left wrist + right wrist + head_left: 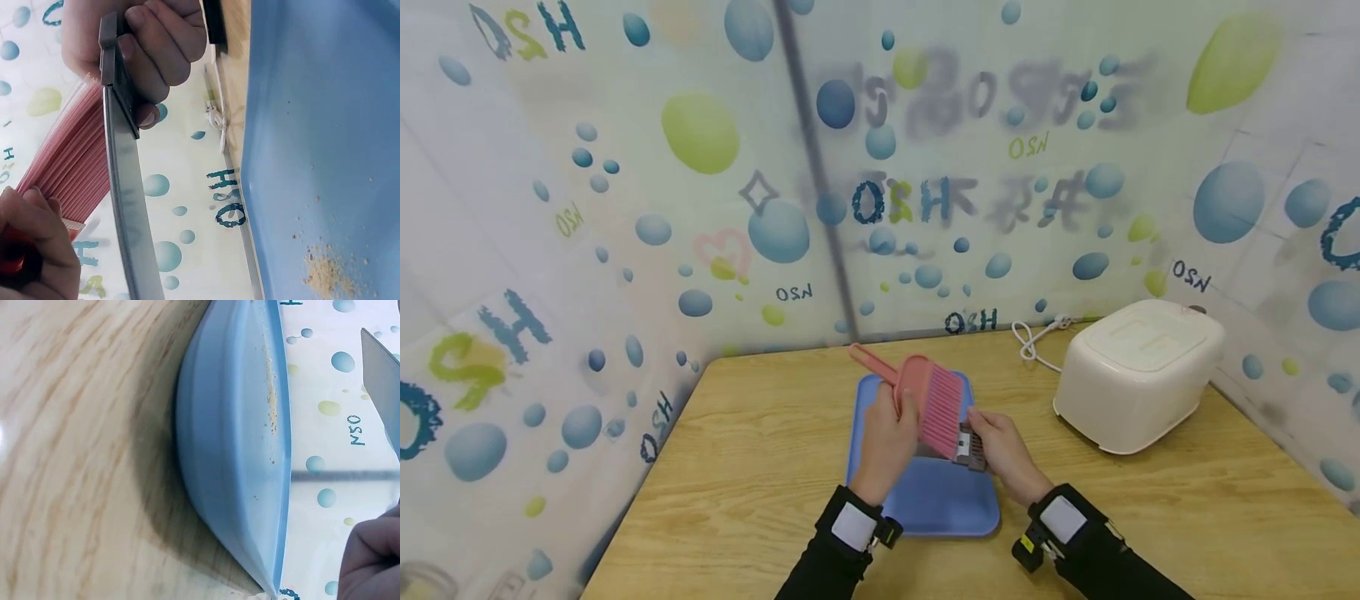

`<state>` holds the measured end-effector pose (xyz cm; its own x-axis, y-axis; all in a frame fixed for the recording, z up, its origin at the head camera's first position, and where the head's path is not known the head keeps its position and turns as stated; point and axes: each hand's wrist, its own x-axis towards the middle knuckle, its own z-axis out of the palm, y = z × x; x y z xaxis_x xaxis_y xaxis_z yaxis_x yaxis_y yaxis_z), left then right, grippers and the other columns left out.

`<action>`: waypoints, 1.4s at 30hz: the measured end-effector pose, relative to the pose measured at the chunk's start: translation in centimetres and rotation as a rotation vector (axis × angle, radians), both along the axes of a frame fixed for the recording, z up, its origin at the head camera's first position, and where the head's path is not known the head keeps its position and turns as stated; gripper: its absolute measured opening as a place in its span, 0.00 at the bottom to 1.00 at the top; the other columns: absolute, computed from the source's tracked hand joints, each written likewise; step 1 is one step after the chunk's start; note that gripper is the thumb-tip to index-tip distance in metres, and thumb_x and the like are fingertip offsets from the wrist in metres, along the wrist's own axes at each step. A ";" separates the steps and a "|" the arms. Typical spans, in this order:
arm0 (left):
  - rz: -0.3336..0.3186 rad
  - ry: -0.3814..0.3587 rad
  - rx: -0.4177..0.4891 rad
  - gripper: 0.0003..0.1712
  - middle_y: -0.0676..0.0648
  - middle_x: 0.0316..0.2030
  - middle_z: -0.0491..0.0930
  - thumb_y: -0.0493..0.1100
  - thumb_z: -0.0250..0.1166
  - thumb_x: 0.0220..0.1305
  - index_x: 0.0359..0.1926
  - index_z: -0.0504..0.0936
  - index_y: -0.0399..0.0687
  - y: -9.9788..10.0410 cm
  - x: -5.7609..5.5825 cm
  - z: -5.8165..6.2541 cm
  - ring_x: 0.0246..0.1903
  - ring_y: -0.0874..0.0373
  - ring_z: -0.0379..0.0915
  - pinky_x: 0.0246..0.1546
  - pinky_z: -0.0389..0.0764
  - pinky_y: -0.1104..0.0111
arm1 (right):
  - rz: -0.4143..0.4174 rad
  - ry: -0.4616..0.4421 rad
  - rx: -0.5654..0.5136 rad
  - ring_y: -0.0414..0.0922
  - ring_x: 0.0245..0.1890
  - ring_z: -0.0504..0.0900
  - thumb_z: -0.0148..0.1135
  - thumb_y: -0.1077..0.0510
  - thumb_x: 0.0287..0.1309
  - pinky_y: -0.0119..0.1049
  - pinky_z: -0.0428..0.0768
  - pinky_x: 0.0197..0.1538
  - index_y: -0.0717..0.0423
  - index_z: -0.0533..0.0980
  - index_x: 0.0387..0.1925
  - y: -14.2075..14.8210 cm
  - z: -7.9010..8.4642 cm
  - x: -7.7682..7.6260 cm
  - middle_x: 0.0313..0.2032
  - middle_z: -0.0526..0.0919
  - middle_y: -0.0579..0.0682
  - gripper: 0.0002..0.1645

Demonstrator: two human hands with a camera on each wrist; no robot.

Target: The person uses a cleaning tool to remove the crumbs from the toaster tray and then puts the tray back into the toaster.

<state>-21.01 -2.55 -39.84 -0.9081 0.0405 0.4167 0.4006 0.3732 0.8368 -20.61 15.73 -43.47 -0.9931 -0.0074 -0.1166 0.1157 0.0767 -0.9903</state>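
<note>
My left hand [887, 442] grips a pink hand brush [942, 408] by its base, its handle pointing up and left and its bristles facing right. At the bristles' lower end, my right hand [1009, 458] pinches the dark grey handle of a flat metal scraper [973, 454]. In the left wrist view the scraper's long blade [130, 212] extends from that handle, and the bristles [75, 159] reach right up to it. Both tools are held over a blue tray [943, 504]. A small heap of tan crumbs [328, 276] lies in the tray, with loose specks around it.
A cream-coloured toaster [1138, 383] stands at the right of the wooden table [760, 450]. Its white cord [1028, 343] lies coiled behind it, near the back edge. A sheet printed with bubbles [775, 150] closes off the back and both sides.
</note>
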 end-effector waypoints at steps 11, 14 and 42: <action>-0.020 -0.022 0.032 0.11 0.50 0.26 0.73 0.44 0.51 0.79 0.47 0.72 0.39 0.1 0.0 -0.3 0.21 0.63 0.71 0.20 0.70 0.69 | -0.005 -0.002 -0.033 0.42 0.31 0.83 0.38 0.48 0.81 0.36 0.80 0.32 0.70 0.75 0.55 -0.2 0.2 -0.1 0.33 0.84 0.50 0.30; -0.027 -0.020 0.028 0.11 0.50 0.26 0.74 0.44 0.50 0.79 0.47 0.72 0.39 0.2 0.0 -0.3 0.21 0.63 0.71 0.20 0.70 0.69 | 0.006 -0.007 -0.044 0.42 0.32 0.83 0.38 0.47 0.81 0.36 0.80 0.32 0.70 0.74 0.59 -0.2 0.1 -0.1 0.34 0.85 0.50 0.31; -0.031 -0.114 0.046 0.10 0.52 0.21 0.70 0.42 0.51 0.78 0.45 0.72 0.39 -0.5 0.2 -0.7 0.14 0.62 0.68 0.12 0.67 0.70 | -0.054 -0.026 -0.064 0.41 0.30 0.80 0.39 0.48 0.81 0.35 0.79 0.31 0.68 0.75 0.50 0.2 0.2 0.1 0.32 0.81 0.49 0.28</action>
